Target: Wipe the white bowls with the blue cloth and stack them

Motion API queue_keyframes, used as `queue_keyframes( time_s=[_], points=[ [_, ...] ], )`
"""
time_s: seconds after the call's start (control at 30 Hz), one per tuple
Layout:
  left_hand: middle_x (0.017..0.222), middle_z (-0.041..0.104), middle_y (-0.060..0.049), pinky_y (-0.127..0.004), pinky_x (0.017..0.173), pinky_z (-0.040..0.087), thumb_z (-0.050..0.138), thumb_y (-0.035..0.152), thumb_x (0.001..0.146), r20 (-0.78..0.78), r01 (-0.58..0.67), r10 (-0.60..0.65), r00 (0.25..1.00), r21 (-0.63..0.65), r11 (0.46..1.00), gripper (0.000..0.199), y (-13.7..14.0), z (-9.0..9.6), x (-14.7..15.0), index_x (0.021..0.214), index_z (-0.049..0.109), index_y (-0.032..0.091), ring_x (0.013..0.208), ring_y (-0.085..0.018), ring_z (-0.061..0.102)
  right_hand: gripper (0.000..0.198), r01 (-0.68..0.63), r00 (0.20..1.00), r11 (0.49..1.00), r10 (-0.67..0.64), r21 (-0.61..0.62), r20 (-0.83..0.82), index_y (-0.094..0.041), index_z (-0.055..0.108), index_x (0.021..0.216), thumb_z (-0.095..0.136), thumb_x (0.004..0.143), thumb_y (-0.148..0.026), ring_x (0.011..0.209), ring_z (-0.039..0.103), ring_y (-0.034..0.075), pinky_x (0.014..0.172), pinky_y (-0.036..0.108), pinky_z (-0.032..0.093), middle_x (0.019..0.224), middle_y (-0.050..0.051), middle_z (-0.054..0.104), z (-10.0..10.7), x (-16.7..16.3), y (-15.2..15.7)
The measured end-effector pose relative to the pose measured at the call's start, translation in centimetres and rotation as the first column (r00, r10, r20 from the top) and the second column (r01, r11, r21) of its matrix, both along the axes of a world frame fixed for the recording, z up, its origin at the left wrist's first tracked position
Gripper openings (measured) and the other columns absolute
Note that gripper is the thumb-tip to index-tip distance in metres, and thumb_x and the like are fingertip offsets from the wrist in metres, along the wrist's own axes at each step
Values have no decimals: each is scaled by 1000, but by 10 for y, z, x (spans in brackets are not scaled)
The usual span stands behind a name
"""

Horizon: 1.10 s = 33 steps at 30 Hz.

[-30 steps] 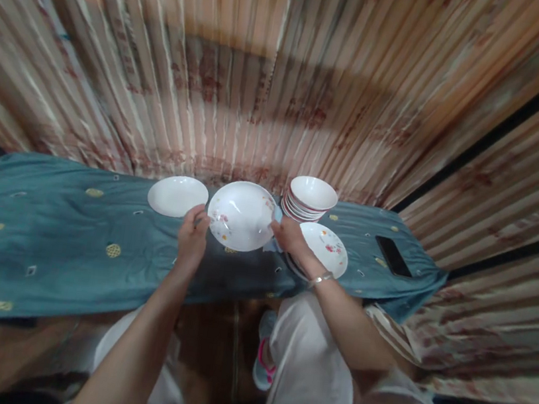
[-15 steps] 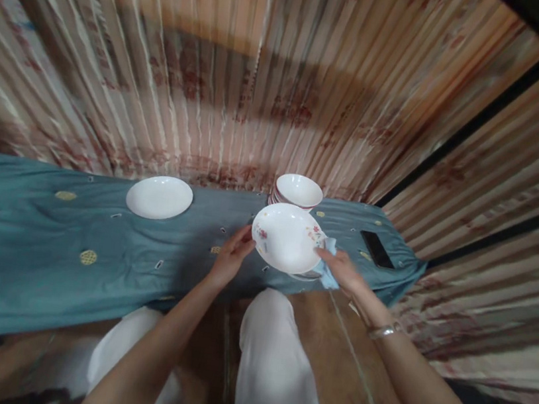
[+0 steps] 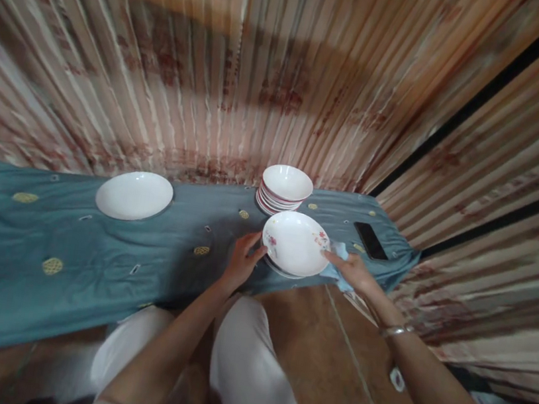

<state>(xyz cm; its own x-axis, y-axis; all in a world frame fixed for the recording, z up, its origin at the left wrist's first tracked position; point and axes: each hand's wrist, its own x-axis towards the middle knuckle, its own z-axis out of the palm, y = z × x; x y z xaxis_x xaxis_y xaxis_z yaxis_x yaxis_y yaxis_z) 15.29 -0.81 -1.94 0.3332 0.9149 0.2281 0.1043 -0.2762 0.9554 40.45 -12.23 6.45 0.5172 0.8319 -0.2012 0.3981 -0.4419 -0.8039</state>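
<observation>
A white plate (image 3: 296,246) with small red flowers near its rim lies between my two hands, its inside facing up. My left hand (image 3: 243,262) grips its left edge, thumb over the rim. At the right edge my right hand (image 3: 353,270) pinches the rim and also holds a light blue cloth (image 3: 337,250), partly hidden by the fingers. Just under the flowered plate, the edge of another pale plate (image 3: 284,273) shows. Whether the two touch, I cannot tell. Right behind stands a stack of white bowls (image 3: 286,184) with reddish rims.
Farther left on the teal cloth-covered bench (image 3: 106,253) lies a large white plate (image 3: 135,195). A black phone (image 3: 370,241) rests near the bench's right end. Pleated curtains (image 3: 180,82) hang behind, and a dark pole (image 3: 467,116) slants at the right.
The flowered plate has moved toward me and to the right of the bowls, with both hands still on it. More of the bowl stack shows. The whole view has shifted slightly.
</observation>
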Motion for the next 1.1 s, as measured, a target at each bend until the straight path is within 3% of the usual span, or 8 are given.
queue_keyframes(
  time_s=[0.37,0.7,0.9,1.1],
  points=[
    [122,67,-7,-44,109,36,66,34,82,-45,-34,36,998,57,998,33,3,-14,8,113,71,25,120,-25,56,55,-25,999,999,27,-35,43,-19,49,51,68,53,-71,48,39,10,45,24,31,47,-3,45,-22,19,4],
    [124,64,-8,-42,110,34,61,34,86,-191,10,20,981,154,988,35,4,-7,7,120,67,24,122,-24,52,56,-43,995,998,48,-51,93,-18,55,52,65,57,-73,51,46,13,47,25,35,49,0,51,-20,18,4],
    [124,64,-9,-43,109,34,57,37,89,-283,43,18,959,208,977,37,5,-2,6,122,65,22,122,-24,50,60,-88,946,992,112,-93,306,-21,48,45,54,65,-78,52,50,15,50,26,36,46,0,48,-16,18,1],
    [125,64,-11,-42,108,37,57,36,90,-300,34,27,953,195,980,38,1,-3,8,124,64,20,122,-25,51,64,-154,798,983,186,-104,573,-23,40,42,41,77,-76,47,52,17,47,26,30,44,4,47,0,11,-6]
  ],
)
